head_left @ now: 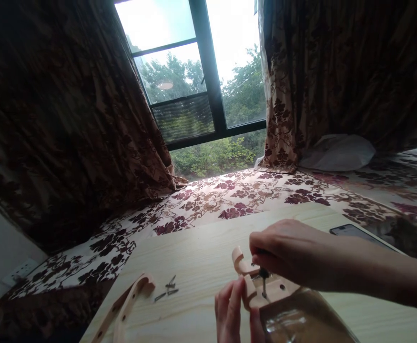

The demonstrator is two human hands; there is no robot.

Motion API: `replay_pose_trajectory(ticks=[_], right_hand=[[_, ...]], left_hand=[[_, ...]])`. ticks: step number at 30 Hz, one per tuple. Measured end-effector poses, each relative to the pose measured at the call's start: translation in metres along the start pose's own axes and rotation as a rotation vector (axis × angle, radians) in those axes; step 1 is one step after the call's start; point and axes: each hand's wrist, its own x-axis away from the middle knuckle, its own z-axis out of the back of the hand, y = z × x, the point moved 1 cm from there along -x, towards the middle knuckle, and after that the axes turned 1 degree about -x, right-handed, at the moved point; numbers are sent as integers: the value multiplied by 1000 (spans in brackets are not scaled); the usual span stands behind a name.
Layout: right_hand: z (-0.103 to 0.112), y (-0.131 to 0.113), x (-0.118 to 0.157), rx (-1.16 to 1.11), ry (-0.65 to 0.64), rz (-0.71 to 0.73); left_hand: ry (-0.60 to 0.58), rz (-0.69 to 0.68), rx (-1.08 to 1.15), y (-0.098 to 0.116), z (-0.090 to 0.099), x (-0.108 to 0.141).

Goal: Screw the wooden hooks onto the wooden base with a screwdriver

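Observation:
My right hand [278, 247] is closed round the dark handle of a screwdriver [264, 281], whose shaft points down to a hole in a pale wooden piece [276, 291]. The piece has curved ends and several holes. On its left side, the fingers of my left hand [231, 309] press against a curved end and hold it. A brown, shiny, clear-wrapped packet [304, 319] lies at the near side of the piece. Another curved end [239, 261] shows just beyond. The screwdriver's tip is too small to make out clearly.
Several dark screws [170, 288] lie on the pale wooden board [194, 247], left of my hands. Two curved wooden strips [126, 305] rest at the left edge. A phone [358, 235] lies behind my right forearm. Beyond are flowered cloth [237, 193], curtains and a window.

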Motion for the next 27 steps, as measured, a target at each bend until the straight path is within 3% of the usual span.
replay_pose_trajectory(ticks=[4,9,19,27], right_hand=[[0,0,0,13,26,8],[10,1,7,-127,3,145],[-7,2,-4,69,26,8],[15,-3,8,-60,-41,135]], left_hand=[[-4,-7,10,-2,-1,2],[29,-35,-21,-5,-4,1],[61,-46,-47,-11,-6,5],[16,6,0,2,-3,1]])
